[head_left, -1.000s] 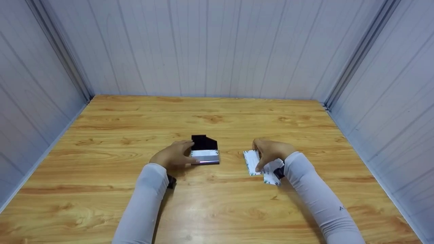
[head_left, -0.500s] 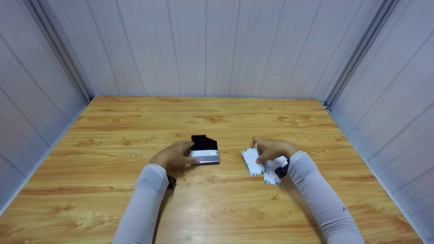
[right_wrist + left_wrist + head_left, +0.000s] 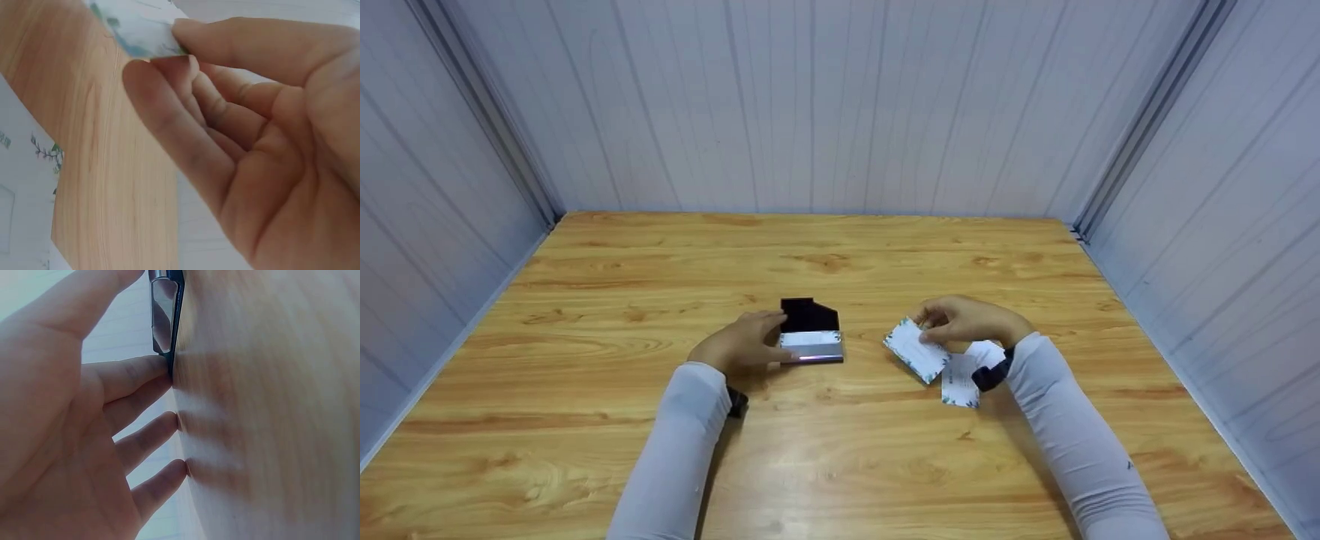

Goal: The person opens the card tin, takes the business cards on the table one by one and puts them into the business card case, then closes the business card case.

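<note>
Ideally, the right hand (image 3: 964, 319) holds its pinched business card (image 3: 913, 352) level. Fingers extended, the left hand (image 3: 739, 341) should steady the card case (image 3: 819, 351).

The hands (image 3: 971, 321) are bare, the sleeves (image 3: 666, 450) pale grey with a dark mark (image 3: 1130, 465), the wrist devices (image 3: 994, 374) black.

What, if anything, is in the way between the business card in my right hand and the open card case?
Nothing visible: in the head view, only tabletop shows between the business card in the right hand and the open card case. The left hand touches the case's left end, away from that card.
</note>
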`<act>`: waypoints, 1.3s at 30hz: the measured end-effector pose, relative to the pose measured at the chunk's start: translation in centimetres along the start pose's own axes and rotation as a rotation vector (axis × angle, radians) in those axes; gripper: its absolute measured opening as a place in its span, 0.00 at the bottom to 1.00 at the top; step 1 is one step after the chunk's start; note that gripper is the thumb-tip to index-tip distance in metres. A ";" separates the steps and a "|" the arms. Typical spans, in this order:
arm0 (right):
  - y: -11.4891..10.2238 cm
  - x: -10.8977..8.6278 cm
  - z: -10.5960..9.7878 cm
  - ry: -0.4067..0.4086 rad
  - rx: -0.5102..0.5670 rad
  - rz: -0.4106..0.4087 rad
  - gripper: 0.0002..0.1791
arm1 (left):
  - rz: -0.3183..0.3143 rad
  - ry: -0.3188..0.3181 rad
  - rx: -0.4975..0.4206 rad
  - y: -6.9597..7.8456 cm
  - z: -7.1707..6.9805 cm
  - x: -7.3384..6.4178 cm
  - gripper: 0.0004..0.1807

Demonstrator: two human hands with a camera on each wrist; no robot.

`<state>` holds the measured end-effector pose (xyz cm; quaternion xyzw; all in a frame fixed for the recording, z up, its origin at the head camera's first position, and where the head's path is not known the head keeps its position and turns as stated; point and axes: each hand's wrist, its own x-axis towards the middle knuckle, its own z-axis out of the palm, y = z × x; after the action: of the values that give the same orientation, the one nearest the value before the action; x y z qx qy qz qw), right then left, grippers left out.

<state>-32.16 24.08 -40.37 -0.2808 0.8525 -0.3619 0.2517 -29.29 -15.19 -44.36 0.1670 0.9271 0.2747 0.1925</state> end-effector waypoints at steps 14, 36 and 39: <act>0.1 0.5 -0.1 0.048 0.032 -0.013 0.17 | 0.004 -0.002 0.005 -0.1 -0.1 0.2 0.50; -0.2 1.3 0.3 0.158 -0.147 -0.140 0.16 | 0.008 0.005 0.013 0.1 0.0 0.2 0.49; -0.5 1.8 0.5 0.200 -0.142 -0.190 0.14 | 0.009 0.005 0.010 0.0 0.0 0.2 0.49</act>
<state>-33.01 22.37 -40.71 -0.3400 0.8664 -0.3489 0.1095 -29.48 -15.07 -44.42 0.1713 0.9283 0.2712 0.1882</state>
